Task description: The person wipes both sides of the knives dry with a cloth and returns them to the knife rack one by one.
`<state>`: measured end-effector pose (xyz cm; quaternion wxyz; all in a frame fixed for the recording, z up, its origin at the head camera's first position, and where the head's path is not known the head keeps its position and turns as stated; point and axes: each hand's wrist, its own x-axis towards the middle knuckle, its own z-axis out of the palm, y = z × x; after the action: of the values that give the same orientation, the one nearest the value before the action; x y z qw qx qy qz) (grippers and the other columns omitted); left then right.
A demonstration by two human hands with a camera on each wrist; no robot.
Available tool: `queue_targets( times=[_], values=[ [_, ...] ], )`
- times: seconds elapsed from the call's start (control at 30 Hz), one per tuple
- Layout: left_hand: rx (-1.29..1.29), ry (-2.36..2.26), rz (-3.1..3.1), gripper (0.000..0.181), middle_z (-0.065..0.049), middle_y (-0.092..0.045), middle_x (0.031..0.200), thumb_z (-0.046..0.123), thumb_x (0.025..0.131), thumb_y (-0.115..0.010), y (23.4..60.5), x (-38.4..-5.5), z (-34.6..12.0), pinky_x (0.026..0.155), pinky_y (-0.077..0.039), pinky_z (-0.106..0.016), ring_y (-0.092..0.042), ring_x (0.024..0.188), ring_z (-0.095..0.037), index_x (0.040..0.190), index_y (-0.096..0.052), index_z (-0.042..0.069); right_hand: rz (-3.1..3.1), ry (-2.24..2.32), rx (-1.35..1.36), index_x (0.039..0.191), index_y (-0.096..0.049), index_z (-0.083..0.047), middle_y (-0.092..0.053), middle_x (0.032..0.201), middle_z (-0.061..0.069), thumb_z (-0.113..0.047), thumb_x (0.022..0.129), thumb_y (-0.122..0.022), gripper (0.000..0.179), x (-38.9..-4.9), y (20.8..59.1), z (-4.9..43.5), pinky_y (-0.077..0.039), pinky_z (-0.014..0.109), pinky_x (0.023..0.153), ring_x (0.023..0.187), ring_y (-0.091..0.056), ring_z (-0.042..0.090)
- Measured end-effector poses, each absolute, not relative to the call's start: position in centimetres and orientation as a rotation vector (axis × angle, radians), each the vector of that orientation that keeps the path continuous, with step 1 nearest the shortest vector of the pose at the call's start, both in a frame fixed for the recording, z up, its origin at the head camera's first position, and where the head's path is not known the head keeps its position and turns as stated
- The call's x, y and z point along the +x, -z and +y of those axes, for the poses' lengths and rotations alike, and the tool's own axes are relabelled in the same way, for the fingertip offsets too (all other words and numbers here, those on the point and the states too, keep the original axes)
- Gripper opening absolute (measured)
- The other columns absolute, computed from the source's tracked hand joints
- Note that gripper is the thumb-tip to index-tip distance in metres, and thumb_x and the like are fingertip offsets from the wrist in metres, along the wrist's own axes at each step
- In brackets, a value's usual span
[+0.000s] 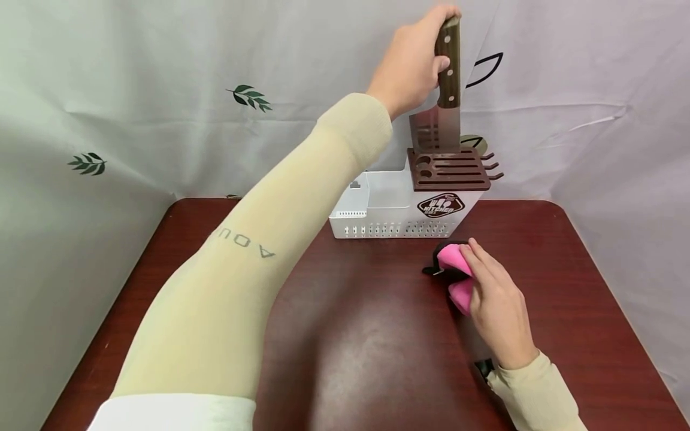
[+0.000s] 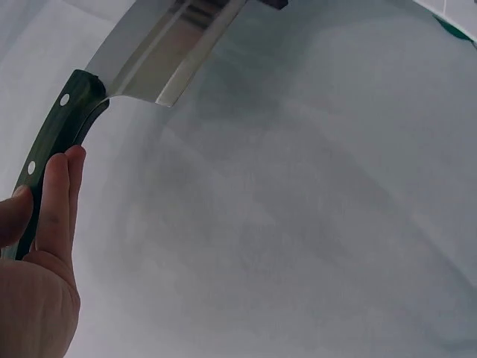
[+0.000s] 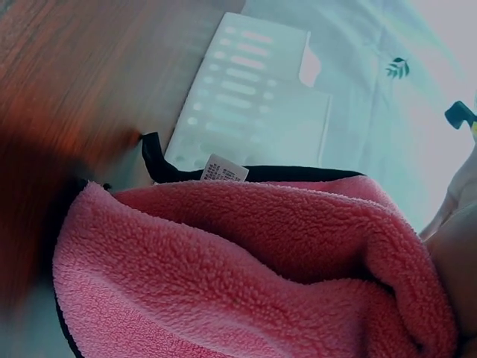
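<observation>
My left hand [image 1: 412,57] grips the dark wooden handle [image 1: 450,66] of a cleaver, which stands upright at the back of a knife holder. The cleaver's blade [image 1: 439,129] meets the rear of the brown slotted top [image 1: 451,170]; how deep it sits cannot be told. In the left wrist view, thumb and fingers lie on either side of the handle [image 2: 63,119]. Over the table at the right, my right hand [image 1: 501,305] holds a pink cleaning cloth [image 1: 454,257] with black edging. Up close, the fluffy cloth [image 3: 223,268] shows a small white label and hides most of that hand.
The white perforated holder [image 1: 388,229] stands at the back of the reddish-brown table [image 1: 366,335], with an open compartment on its left. Brown hooks [image 1: 493,166] jut from its right side. A pale curtain [image 1: 178,72] with leaf prints surrounds the table's back and sides.
</observation>
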<state>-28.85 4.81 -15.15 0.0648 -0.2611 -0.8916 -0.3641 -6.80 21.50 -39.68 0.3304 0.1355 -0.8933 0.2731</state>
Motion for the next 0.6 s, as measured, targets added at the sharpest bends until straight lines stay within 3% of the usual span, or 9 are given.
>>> queue_targets(
  times=[0.6],
  values=[
    [-0.76, 1.032, -2.892, 0.051, 0.006, -0.052, 0.145, 0.016, 0.104, -0.048, 18.2, -29.3, 7.3, 0.1, -0.041, -0.018, -0.052, 0.123, -0.006, 0.152, -0.035, 0.029, -2.359, -0.702, 0.34, 0.135, -0.064, -0.007, -0.058, 0.143, 0.009, 0.016, 0.084, -0.056, 0.057, -6.3, 39.5, 21.6, -0.029, 0.02, 0.113, 0.128, -0.055, 0.031]
  ],
)
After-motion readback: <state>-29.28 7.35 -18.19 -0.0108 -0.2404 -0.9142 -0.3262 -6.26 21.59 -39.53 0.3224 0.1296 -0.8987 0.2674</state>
